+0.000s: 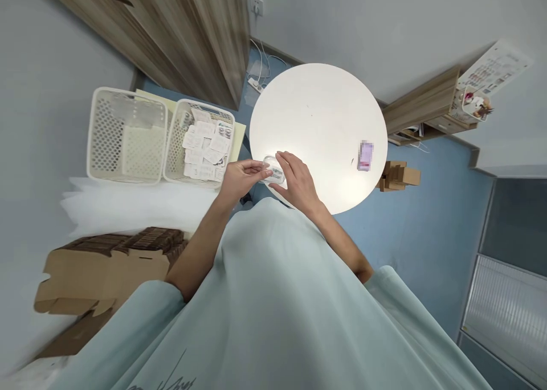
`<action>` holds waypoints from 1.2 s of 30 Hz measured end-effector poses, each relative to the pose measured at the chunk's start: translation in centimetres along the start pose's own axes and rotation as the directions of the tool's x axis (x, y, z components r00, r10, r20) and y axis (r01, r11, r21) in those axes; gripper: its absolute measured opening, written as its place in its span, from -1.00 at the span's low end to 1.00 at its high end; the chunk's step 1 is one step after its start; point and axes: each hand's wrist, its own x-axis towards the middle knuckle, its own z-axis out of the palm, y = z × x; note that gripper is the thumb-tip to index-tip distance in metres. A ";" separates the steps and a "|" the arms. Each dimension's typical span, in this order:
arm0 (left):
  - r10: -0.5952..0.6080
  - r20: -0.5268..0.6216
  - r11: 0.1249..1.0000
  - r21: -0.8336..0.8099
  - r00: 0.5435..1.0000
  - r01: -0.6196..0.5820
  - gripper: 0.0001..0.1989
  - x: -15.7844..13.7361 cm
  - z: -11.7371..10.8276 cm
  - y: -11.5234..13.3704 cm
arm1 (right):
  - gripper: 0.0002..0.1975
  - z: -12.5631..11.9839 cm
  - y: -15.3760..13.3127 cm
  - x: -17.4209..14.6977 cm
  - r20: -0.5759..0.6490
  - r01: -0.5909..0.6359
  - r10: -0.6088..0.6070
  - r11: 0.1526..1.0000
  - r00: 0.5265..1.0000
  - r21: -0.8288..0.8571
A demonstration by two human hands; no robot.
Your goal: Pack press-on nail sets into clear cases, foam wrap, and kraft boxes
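My left hand (240,180) pinches a clear plastic case (277,172) over the 8 o'clock edge of the round white surface (318,117); my right hand (299,182) curves around it, whether gripping I cannot tell. A purple packet (365,155) lies towards 4 o'clock.

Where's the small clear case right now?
In the head view, the small clear case is near the centre, over the near-left edge of the white table, pinched by the left hand, with the right hand close at its right side.
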 end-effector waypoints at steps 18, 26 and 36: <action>-0.255 0.450 0.950 -0.049 0.856 0.309 -0.43 -1.3 8.0 0.4 | -0.03 -4.7 6.0 -9.1 0.051 -0.142 0.140 0.774 0.989 0.617; -0.151 0.279 0.986 -0.021 0.948 0.163 -0.19 -2.7 9.3 -0.5 | 0.28 -2.2 6.2 -10.0 0.278 -0.374 0.306 0.321 0.911 0.870; -0.149 0.280 0.983 -0.065 0.948 0.173 -0.16 -3.5 8.1 -2.1 | 0.20 -1.1 5.8 -10.3 0.320 -0.387 0.290 0.214 0.902 0.897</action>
